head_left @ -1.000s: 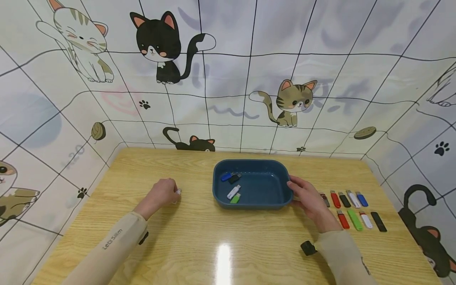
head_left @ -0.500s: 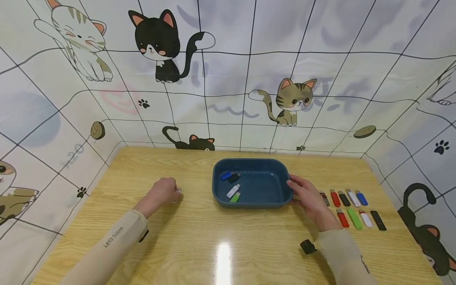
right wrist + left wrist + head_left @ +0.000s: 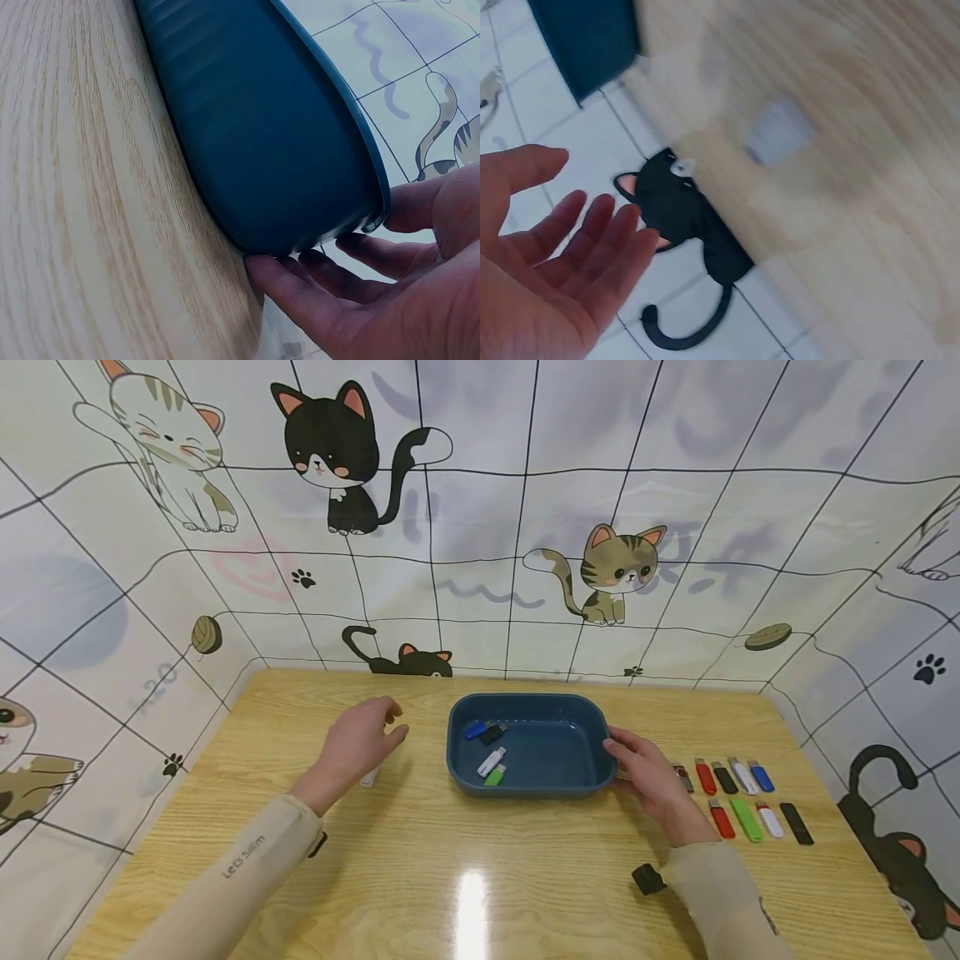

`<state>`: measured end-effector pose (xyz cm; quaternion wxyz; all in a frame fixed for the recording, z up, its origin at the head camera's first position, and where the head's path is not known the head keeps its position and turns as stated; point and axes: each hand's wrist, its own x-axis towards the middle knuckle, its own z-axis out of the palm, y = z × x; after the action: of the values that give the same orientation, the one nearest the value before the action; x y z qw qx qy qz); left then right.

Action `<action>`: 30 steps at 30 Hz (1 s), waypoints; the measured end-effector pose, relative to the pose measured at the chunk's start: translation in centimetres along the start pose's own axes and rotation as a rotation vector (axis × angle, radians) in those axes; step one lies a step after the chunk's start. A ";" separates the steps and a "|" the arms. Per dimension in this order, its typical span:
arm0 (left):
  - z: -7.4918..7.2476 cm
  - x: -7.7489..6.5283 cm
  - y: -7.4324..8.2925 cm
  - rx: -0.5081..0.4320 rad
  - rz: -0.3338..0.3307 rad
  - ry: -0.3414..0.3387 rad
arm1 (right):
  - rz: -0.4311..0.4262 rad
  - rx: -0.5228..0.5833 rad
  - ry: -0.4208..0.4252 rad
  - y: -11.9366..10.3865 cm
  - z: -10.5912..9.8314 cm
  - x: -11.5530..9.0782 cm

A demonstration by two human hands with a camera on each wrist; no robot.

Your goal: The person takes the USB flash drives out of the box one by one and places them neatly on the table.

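Note:
My left hand (image 3: 356,739) is raised above the table with its fingers relaxed and nothing in them. Beneath it lies a small whitish block (image 3: 780,131), blurred in the left wrist view and mostly covered by the hand in the head view. A dark blue rectangular tray (image 3: 566,793) stands mid-table. At its right end my right hand (image 3: 652,777) grips the wall, thumb over the rim and fingers against the outside. Inside, toward the left, lie a blue USB stick (image 3: 476,730), a black one (image 3: 492,735), a white one (image 3: 491,763) and a green one (image 3: 495,775).
Right of the tray, several USB sticks lie in two rows, among them a red stick (image 3: 706,778), a green stick (image 3: 747,821) and a black stick (image 3: 797,824). A cat-print sheet (image 3: 480,527) surrounds the wooden table (image 3: 420,885) at the back and sides.
My left hand has let go of the whitish block, lifted away and moved slightly forward and right, its fingers opening. The right hand and the tray have stayed put.

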<state>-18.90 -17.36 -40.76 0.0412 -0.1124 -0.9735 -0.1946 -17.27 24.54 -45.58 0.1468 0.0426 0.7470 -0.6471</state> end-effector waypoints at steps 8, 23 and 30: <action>0.4 1.0 4.7 -0.098 0.163 0.065 | 0.000 -0.003 0.001 0.1 -0.1 0.0; 3.4 3.0 10.6 -0.014 0.257 -0.223 | -0.001 0.000 -0.003 0.1 -0.1 0.1; 4.4 3.9 11.5 0.042 0.194 -0.345 | -0.005 0.004 -0.003 0.1 -0.1 0.1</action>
<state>-20.15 -4.59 -40.06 -0.1056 -0.2363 -0.9547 -0.1470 -17.37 24.65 -45.66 0.1461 0.0400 0.7455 -0.6491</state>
